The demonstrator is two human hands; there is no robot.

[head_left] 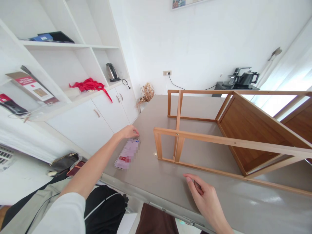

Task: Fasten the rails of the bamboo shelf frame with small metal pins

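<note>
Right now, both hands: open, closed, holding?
Left hand: fingers curled near the top end of the phone; open or closed, can't tell.
Right hand: fingers curled above the table; can't tell if it's gripping something small.

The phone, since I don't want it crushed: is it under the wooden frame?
No, the phone lies on the table near the left hand, apart from the wooden frame.
</note>
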